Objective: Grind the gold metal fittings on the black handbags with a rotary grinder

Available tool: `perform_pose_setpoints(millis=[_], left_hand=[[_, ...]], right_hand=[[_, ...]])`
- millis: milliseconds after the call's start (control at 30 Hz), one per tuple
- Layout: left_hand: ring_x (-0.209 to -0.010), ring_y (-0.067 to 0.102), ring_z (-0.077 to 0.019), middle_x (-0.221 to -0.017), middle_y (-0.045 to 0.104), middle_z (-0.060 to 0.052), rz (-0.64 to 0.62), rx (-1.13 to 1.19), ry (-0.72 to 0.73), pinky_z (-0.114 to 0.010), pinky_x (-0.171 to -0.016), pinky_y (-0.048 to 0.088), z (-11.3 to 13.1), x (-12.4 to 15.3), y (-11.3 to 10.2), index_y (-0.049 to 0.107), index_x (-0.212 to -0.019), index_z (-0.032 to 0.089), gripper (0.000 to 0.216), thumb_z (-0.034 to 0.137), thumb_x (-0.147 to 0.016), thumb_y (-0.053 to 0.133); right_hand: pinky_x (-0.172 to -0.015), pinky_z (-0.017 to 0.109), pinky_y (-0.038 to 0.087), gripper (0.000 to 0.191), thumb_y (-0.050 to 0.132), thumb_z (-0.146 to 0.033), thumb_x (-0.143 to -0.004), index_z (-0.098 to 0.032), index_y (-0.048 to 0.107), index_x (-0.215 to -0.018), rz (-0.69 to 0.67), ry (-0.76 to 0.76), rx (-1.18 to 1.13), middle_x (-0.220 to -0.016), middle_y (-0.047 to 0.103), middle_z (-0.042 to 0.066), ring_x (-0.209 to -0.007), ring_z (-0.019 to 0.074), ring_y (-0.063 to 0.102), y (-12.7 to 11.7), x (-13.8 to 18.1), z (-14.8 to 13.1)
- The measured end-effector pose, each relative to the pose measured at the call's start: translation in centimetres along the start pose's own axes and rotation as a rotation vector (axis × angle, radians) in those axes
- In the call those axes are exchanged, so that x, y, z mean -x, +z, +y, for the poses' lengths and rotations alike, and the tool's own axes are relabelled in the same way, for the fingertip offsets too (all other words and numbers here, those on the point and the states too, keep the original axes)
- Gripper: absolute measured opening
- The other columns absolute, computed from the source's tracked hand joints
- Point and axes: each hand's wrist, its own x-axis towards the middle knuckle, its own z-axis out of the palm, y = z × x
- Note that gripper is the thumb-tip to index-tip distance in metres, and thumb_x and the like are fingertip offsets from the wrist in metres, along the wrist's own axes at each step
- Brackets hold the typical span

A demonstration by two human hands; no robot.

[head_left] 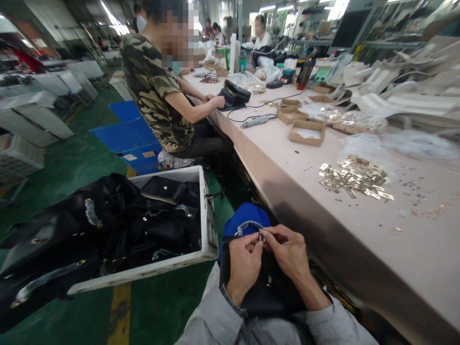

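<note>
Read all clock positions from the centre of the view. The work is the black bag, at 5 o'clock, in the wearer's lap between the forearms and beside the table. A small metal fitting is held at the bag's far end, near the wrapped handle.

Finger state: the left hand, at 6 o'clock, has thumb and fingers closed on the fitting from the left; the right hand, at 5 o'clock, pinches it from the right. No clear gap shows in either pinch.

Status, as judged: the handle appears to be mounted, and a bright stud is present on the bag. The fitting remains in the fingers, so its placement appears unfinished; whether it is already joined to the bag cannot be determined.

Stock: loose gold plates lie on the table at 3 o'clock, evidently unused. The crate at 8 o'clock holds several bags with metal parts; whether these are complete cannot be determined. At 11 o'clock, a co-worker has both hands at another bag
</note>
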Motion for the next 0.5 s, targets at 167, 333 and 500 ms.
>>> perform_pose_setpoints(millis=[167, 333, 500], left_hand=[[-0.078, 0.073, -0.0203, -0.086, 0.079, -0.006, 0.047, -0.111, 0.062, -0.029, -0.075, 0.058, -0.9, 0.2, 0.5, 0.083, -0.107, 0.018, 0.024, 0.024, -0.094, 0.063], [-0.062, 0.065, -0.0164, -0.080, 0.073, -0.006, 0.153, -0.488, 0.271, -0.027, -0.064, 0.053, -2.2, 0.7, 1.2, 0.078, -0.112, 0.016, 0.026, 0.024, -0.098, 0.059], [-0.067, 0.069, -0.0197, -0.085, 0.074, -0.011, 0.276, -0.761, 0.457, -0.029, -0.063, 0.054, -3.3, 1.3, 2.2, 0.073, -0.117, 0.010, 0.027, 0.017, -0.100, 0.054]], right_hand=[[-0.079, 0.032, 0.059, 0.019, 0.078, -0.040, -0.086, -0.024, 0.084, -0.093, -0.097, -0.027, 0.018, -0.096, 0.080, 0.007, -0.089, 0.0240, 0.075, -1.0, -1.0, 0.0], [-0.083, 0.034, 0.059, 0.017, 0.079, -0.038, -0.085, -0.023, 0.084, -0.089, -0.102, -0.007, -0.022, -0.094, 0.081, 0.007, -0.087, 0.0240, 0.076, -1.2, -1.4, -0.2], [-0.082, 0.034, 0.060, 0.017, 0.080, -0.038, -0.083, -0.023, 0.084, -0.088, -0.084, 0.009, -0.066, -0.093, 0.081, 0.007, -0.086, 0.0240, 0.076, -0.9, -1.2, -0.3]])
